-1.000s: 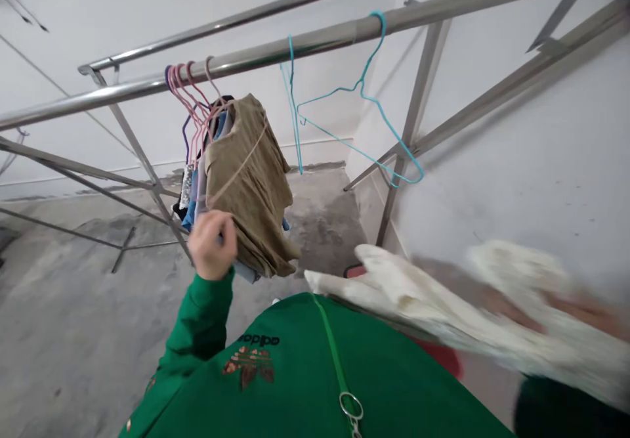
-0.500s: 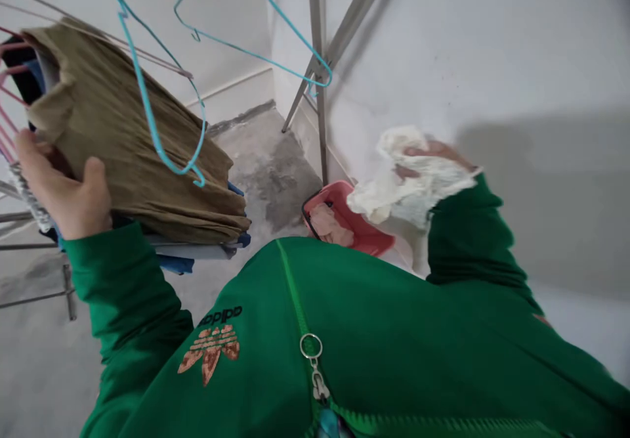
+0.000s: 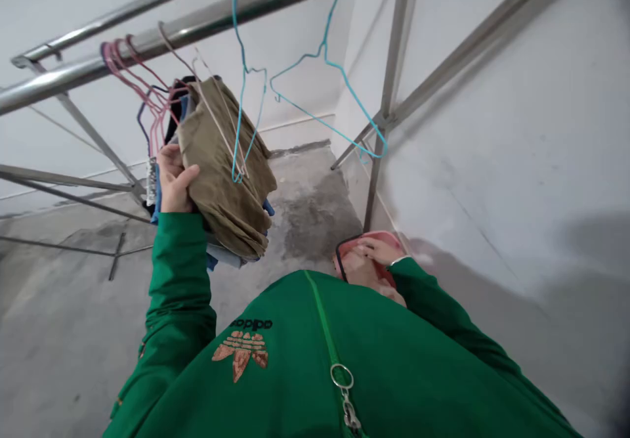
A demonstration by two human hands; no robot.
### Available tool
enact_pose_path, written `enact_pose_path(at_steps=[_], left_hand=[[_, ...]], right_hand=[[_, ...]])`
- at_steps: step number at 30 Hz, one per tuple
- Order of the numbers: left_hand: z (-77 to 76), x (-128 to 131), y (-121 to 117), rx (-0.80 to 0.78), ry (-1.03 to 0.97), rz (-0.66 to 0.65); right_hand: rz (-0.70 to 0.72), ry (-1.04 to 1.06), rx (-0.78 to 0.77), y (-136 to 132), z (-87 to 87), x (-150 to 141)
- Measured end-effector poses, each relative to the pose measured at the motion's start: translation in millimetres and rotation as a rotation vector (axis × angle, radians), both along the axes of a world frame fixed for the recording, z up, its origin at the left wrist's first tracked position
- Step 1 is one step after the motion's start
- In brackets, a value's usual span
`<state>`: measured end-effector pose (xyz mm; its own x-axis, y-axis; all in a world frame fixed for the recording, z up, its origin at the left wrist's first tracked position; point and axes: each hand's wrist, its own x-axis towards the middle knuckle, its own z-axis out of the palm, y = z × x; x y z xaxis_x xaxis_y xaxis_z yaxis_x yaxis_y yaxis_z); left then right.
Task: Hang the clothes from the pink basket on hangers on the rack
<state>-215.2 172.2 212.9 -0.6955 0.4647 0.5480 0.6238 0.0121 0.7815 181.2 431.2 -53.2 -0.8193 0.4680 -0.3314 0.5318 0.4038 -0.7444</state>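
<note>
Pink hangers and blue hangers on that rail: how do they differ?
The pink hangers are bunched tightly together near the end of the metal rail, while the two blue hangers hang apart from each other further along it. The pink hangers lead down into a stack of clothes, including a brown garment; the blue hangers carry nothing. Both sets are thin wire hangers hooked over the same rail.

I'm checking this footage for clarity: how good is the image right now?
Head view: the bare left hand and crumpled olive-brown cloth garment look sharp, without motion blur; wide-angle distortion slants the long steel drying-rack rails; a soft shadow darkens the white painted wall at lower right.
</note>
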Motion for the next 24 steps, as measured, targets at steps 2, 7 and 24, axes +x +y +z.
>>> enact_pose_path(at_steps=[2, 7, 24], left_hand=[[-2.7, 3, 1, 0.001, 0.001, 0.093], [-19.3, 42, -7, -0.227, 0.342, 0.59], [-120.0, 143, 6, -0.337, 0.216, 0.107]], right_hand=[[0.04, -0.009, -0.058, -5, -2.5, -10], [0.062, 0.034, -0.036, -14, -2.6, -30], [0.2, 0.283, -0.204, -71, 6.2, -66]])
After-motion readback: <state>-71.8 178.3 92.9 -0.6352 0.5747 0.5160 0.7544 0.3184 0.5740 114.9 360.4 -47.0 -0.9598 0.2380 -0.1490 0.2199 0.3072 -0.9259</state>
